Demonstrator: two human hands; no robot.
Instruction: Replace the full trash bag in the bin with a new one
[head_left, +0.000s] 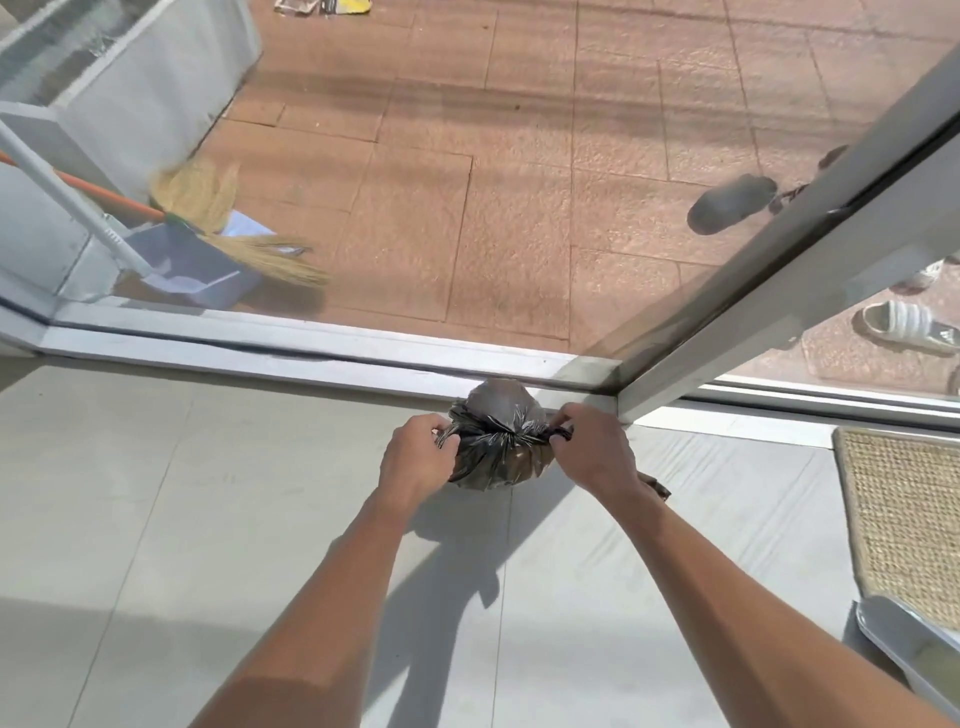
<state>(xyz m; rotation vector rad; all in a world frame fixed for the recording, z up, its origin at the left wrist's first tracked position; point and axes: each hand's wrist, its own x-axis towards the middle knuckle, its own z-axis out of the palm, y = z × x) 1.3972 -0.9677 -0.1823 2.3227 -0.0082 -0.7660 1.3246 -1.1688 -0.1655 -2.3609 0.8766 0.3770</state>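
A small, full black trash bag (498, 441) sits on the pale floor tiles just inside a metal door threshold (311, 345). My left hand (415, 454) pinches the bag's left ear and my right hand (592, 447) pinches the right ear, both pulled apart sideways across a twisted neck at the bag's top. The bag's lower part is partly hidden between my hands. No bin and no new bag are in view.
An open glass door (779, 260) slants from the threshold to the upper right. Outside on the brown paving lie a straw broom (234, 228), a blue dustpan (192, 265), a dark shoe (732, 202) and white sandals (904, 325). A woven mat (904, 519) lies at right.
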